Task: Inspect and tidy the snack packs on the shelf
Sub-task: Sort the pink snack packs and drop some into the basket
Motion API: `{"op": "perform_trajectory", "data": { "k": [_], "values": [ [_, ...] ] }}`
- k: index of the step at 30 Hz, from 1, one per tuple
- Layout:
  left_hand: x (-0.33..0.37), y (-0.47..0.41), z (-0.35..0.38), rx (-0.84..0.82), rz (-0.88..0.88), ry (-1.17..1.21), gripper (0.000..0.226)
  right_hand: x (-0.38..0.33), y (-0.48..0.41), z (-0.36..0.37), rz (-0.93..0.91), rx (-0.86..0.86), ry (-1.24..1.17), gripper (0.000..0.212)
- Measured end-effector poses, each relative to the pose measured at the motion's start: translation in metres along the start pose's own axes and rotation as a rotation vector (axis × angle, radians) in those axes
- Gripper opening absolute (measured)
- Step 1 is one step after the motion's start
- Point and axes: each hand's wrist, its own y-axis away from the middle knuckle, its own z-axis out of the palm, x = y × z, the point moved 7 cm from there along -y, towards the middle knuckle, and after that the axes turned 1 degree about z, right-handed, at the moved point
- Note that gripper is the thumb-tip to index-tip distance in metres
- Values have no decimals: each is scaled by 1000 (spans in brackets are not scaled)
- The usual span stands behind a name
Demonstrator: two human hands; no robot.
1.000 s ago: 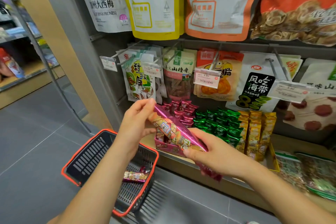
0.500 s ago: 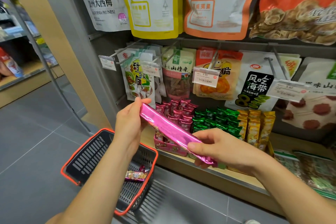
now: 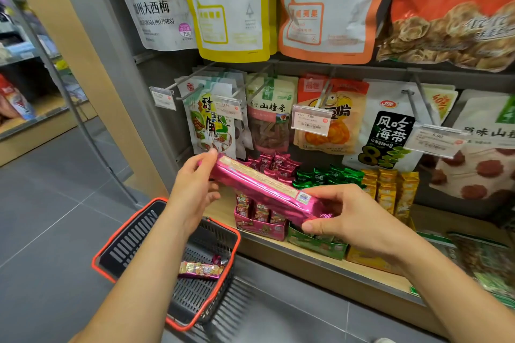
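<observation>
A long pink foil snack pack (image 3: 262, 189) is held level in front of the shelf, its back seam and printed label facing up. My left hand (image 3: 195, 189) pinches its left end and my right hand (image 3: 342, 217) grips its right end. Behind it, on the wooden shelf (image 3: 312, 256), stand open display boxes of small packs: pink (image 3: 262, 220), green (image 3: 323, 178) and yellow (image 3: 390, 189).
A black basket with a red rim (image 3: 133, 234) sits on the floor below my left arm, with one pink pack (image 3: 200, 270) inside. Bags hang on pegs above the shelf with price tags (image 3: 310, 120) sticking out. Grey floor lies to the left.
The pink pack has been rotated in both hands: its printed front showed first, then plain foil, and now the back seam and label face up. It also sits a little higher.
</observation>
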Motion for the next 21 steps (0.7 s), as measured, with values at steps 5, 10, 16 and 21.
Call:
{"op": "perform_trajectory", "data": {
  "k": [5,10,16,21],
  "values": [
    [-1,4,3,-112,-11,51,37,3,3,-11,30,52,-92,52],
    [-6,3,7,-145,-35,213,11,10,2,-15,51,64,-497,31],
    [-17,-8,17,-147,-118,145,4,23,-12,-35,48,396,-465,17],
    [-24,-18,26,-387,-207,146,30,40,-27,-37,169,426,-650,23]
  ]
}}
